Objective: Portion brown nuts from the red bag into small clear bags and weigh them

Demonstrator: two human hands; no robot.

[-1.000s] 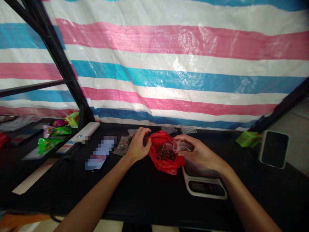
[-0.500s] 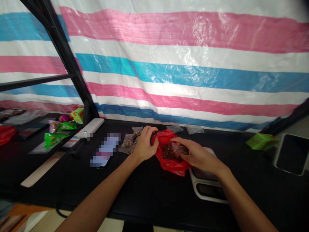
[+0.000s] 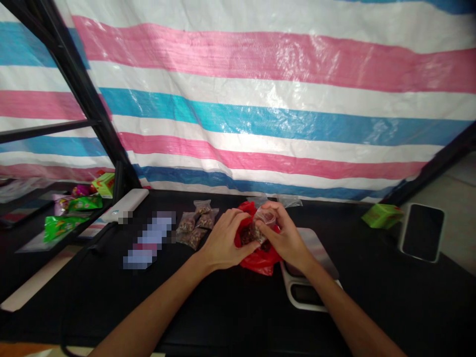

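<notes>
A small clear zip bag [image 3: 263, 223] with brown dried bits in it is held above an open red plastic bag [image 3: 262, 263]. My right hand [image 3: 288, 235] grips the small bag from the right, fingers behind its upper part and thumb in front. From the left, my left hand [image 3: 227, 239] closes in with bent fingers, its thumb pressed to the small bag's lower edge. More loose brown bits [image 3: 246, 235] show inside the red bag, partly covered by my hands. To the left lie several filled small bags [image 3: 195, 232].
A white digital scale [image 3: 310, 292] stands right of the red bag, partly under my right forearm. Flat clear bags [image 3: 289, 201] lie behind. A phone [image 3: 150, 243] and a white power bank [image 3: 126, 204] are at left. A green box [image 3: 383, 216] and another phone [image 3: 423, 232] are at right.
The small bag has come up out of the red bag in my right hand. My left hand has moved from the red bag's rim to the small bag. The view has shifted slightly.
</notes>
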